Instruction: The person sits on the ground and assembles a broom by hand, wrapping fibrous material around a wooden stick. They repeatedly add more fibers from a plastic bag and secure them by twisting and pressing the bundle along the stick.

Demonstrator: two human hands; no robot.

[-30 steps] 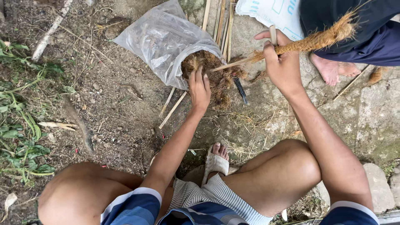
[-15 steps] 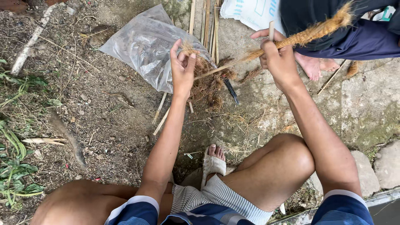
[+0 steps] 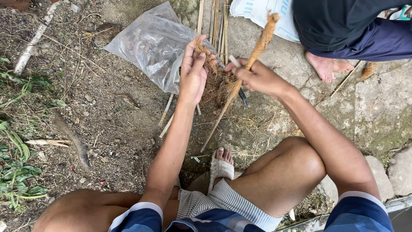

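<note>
My left hand is raised above the ground and closed on a tuft of brown fibre. My right hand grips a thin bamboo stick whose upper end is wrapped in brown fibre; the stick slants from upper right down to the lower left. The two hands are close together, a few fingers' width apart. A heap of loose brown fibre lies on the ground under them, at the mouth of a clear plastic bag.
Several bamboo sticks lie beyond the bag. Another person squats at the upper right, bare foot on the stone, beside a white sack. My sandalled foot is below. Weeds grow at left.
My left hand lifted off the fibre heap with a tuft in it. My right hand moved left and tilted the wrapped stick more upright, bringing it close to the left hand.
</note>
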